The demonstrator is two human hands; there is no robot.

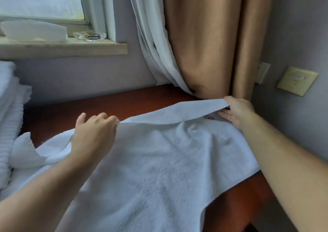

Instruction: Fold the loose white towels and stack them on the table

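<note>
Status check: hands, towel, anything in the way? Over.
Left hand grips towel far edge. Right hand pinches far corner, lifted. Towel spread on table, not yet folded. Curtain close behind right hand; stack at left.

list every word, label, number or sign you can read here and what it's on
No text can be read.
Towel: small dark red stitched mark by the right hand, just below the lifted edge, too blurred to read.
Wall plate: faint markings, too blurred to read.
</note>
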